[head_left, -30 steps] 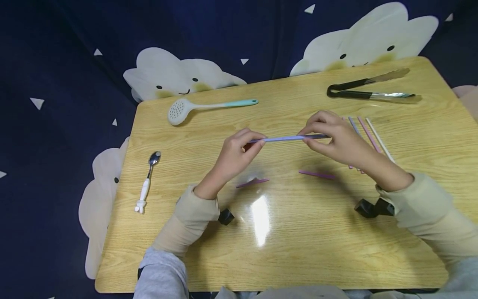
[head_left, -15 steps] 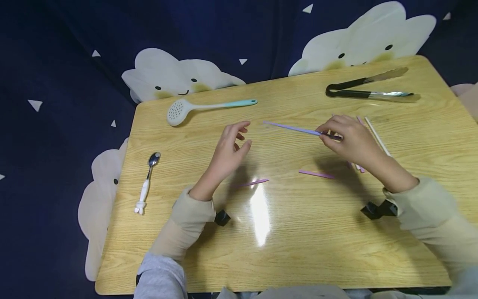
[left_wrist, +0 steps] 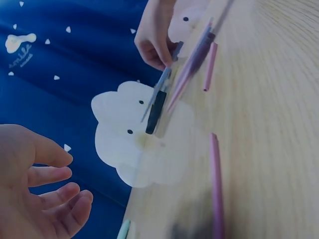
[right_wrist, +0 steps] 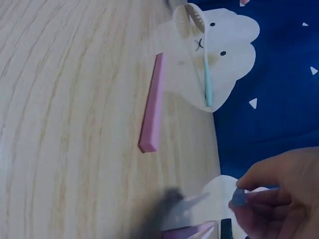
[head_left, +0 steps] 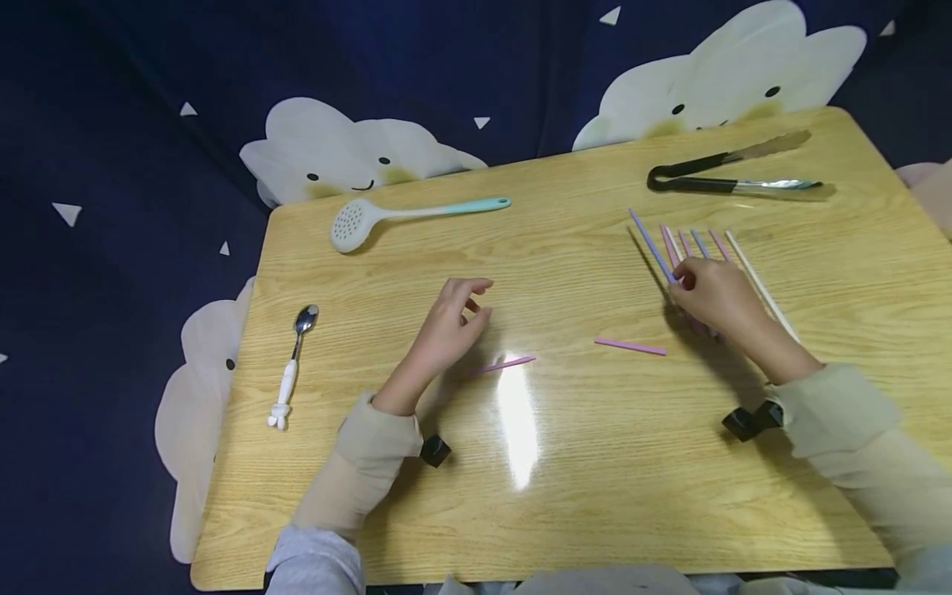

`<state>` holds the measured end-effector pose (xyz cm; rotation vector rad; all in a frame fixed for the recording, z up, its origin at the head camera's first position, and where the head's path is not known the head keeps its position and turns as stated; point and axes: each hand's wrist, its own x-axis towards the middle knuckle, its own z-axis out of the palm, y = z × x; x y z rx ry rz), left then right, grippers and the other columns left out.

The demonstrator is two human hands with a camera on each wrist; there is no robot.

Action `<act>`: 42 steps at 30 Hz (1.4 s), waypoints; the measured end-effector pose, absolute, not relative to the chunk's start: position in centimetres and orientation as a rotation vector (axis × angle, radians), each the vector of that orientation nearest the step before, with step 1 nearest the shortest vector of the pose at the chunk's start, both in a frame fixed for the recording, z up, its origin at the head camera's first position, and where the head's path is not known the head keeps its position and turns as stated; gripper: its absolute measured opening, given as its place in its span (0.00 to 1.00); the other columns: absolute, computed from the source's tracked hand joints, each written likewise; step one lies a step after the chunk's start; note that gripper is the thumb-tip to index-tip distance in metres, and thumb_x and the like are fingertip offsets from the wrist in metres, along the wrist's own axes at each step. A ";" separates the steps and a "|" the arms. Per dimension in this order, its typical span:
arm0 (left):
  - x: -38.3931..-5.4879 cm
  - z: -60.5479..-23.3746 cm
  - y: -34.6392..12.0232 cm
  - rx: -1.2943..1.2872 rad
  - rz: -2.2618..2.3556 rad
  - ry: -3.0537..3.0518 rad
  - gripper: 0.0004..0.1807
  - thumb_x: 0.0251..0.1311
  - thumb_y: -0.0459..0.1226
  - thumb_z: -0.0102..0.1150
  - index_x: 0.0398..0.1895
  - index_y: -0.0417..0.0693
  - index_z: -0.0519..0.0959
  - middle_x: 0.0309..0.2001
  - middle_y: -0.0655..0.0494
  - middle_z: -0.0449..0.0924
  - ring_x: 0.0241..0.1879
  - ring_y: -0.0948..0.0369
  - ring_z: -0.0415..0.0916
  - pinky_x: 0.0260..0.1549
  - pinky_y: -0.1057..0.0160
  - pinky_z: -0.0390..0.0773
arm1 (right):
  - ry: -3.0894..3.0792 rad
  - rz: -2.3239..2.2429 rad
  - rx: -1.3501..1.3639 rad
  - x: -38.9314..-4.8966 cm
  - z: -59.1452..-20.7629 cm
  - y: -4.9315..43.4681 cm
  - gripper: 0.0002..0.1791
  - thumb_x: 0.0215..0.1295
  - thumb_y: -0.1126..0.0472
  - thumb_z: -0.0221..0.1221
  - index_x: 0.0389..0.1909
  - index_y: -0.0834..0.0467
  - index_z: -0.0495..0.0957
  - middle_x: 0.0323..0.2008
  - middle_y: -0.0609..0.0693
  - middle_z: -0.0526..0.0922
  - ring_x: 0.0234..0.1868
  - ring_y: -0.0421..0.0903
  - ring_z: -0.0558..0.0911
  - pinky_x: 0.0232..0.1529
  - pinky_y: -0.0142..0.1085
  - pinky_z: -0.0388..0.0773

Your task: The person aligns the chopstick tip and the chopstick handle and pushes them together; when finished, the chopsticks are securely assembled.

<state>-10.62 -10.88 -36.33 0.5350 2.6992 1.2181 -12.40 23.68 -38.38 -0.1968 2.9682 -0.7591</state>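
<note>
My right hand (head_left: 716, 293) pinches a thin periwinkle-blue stick (head_left: 651, 245) between thumb and fingers. It slants just left of a row of pink, white and blue sticks, partly hidden under the hand; the white stick (head_left: 760, 283) lies at the row's right end. Nothing is in my left hand (head_left: 449, 321), held above the table with fingers loosely bent. Below its fingertips lies a short pink stick (head_left: 509, 363). Another short pink stick (head_left: 630, 346) lies between the hands, seen large in the right wrist view as an angular pink stick (right_wrist: 153, 107).
Black-handled metal tongs (head_left: 695, 186) lie spread at the back right. At the back left rests a skimmer (head_left: 416, 212) with a mint handle. A white-handled spoon (head_left: 293, 364) lies at the left of the wooden table (head_left: 595, 496). A dark blue curtain (head_left: 535, 66) hangs behind.
The left hand has let go of the blue stick and drawn back slightly toward me. My right hand has carried the stick rightward to the row and turned it from crosswise to slanting away.
</note>
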 end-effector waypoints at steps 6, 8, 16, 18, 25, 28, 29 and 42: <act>-10.4 -37.2 -11.2 0.527 1.172 2.688 0.18 0.62 0.35 0.48 0.56 0.44 0.68 0.50 0.49 0.66 0.42 0.57 0.69 0.36 0.63 0.71 | 2.945 -0.689 -0.156 -12.8 -39.3 24.2 0.12 0.54 0.64 0.51 0.33 0.71 0.73 0.24 0.62 0.78 0.13 0.45 0.72 0.24 0.46 0.72; -10.4 -37.4 -11.3 0.538 1.158 2.683 0.17 0.62 0.35 0.48 0.55 0.45 0.69 0.51 0.50 0.67 0.42 0.58 0.69 0.36 0.63 0.71 | 2.953 -0.673 -0.150 -12.8 -39.5 24.2 0.12 0.53 0.64 0.50 0.33 0.71 0.74 0.22 0.61 0.78 0.13 0.46 0.72 0.24 0.47 0.71; -10.4 -37.8 -11.5 0.584 1.094 2.665 0.15 0.63 0.35 0.47 0.53 0.44 0.71 0.49 0.52 0.69 0.40 0.59 0.69 0.36 0.63 0.72 | 2.997 -0.554 -0.228 -12.7 -40.3 24.0 0.06 0.51 0.65 0.51 0.21 0.65 0.67 0.13 0.53 0.70 0.16 0.50 0.68 0.17 0.40 0.61; -10.4 -37.8 -11.6 0.586 1.071 2.649 0.15 0.63 0.36 0.47 0.52 0.44 0.72 0.47 0.52 0.70 0.40 0.59 0.68 0.36 0.62 0.71 | 2.998 -0.525 -0.248 -12.6 -40.5 23.8 0.08 0.51 0.66 0.51 0.19 0.63 0.64 0.13 0.53 0.66 0.17 0.50 0.66 0.16 0.39 0.59; -10.3 -37.9 -11.8 0.607 0.954 2.576 0.14 0.64 0.37 0.46 0.50 0.43 0.74 0.43 0.55 0.73 0.39 0.60 0.70 0.36 0.63 0.72 | 3.007 -0.483 -0.315 -12.3 -41.0 23.2 0.07 0.52 0.69 0.51 0.20 0.66 0.63 0.16 0.58 0.68 0.18 0.52 0.67 0.15 0.45 0.63; -10.2 -38.1 -11.8 0.650 0.861 2.563 0.13 0.64 0.37 0.46 0.49 0.43 0.74 0.40 0.55 0.74 0.38 0.61 0.70 0.35 0.64 0.72 | 3.050 -0.468 -0.349 -12.3 -40.9 22.8 0.05 0.52 0.69 0.50 0.23 0.69 0.66 0.20 0.62 0.70 0.19 0.54 0.69 0.16 0.48 0.66; -10.1 -38.2 -11.7 0.674 0.830 2.565 0.13 0.63 0.36 0.47 0.48 0.43 0.74 0.39 0.55 0.75 0.37 0.61 0.71 0.35 0.64 0.72 | 3.052 -0.460 -0.364 -12.2 -40.7 22.6 0.06 0.54 0.69 0.51 0.25 0.69 0.68 0.21 0.62 0.71 0.19 0.54 0.70 0.16 0.48 0.66; -8.8 -40.8 -11.1 1.017 0.568 2.711 0.10 0.53 0.37 0.59 0.39 0.44 0.77 0.31 0.55 0.73 0.32 0.60 0.69 0.33 0.63 0.71 | 2.767 -0.500 -0.935 -10.3 -40.1 20.1 0.08 0.52 0.56 0.63 0.28 0.54 0.75 0.23 0.44 0.69 0.22 0.38 0.65 0.19 0.31 0.62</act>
